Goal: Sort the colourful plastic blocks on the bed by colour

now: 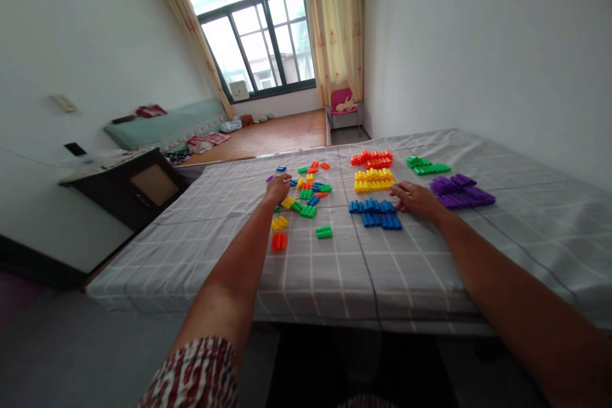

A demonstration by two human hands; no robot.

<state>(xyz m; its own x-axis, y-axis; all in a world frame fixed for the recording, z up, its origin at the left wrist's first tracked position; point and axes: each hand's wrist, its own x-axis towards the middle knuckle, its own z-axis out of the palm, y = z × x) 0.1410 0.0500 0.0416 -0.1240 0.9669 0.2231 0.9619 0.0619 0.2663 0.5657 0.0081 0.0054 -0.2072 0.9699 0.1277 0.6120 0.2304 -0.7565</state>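
Note:
My left hand (278,189) is at the left side of a loose mix of coloured plastic pieces, its fingers bent together; what they hold, if anything, is too small to make out. Beside it lie yellow pieces (287,202), green pieces (308,211) and a blue piece (281,169). My right hand (415,197) hovers or rests by the right ends of the yellow row (373,181) and the blue group (375,213), fingers slightly curled and apart, with no piece visible in them. Right of that hand sits a purple group (461,192).
Red-orange pieces (371,159) and green pieces (427,166) lie grouped at the back. Nearer me are a green pair (324,232) and a red pair (279,242). All rest on a grey checked cloth (191,255). Beyond stand a dark cabinet (129,194) and a pink chair (342,102).

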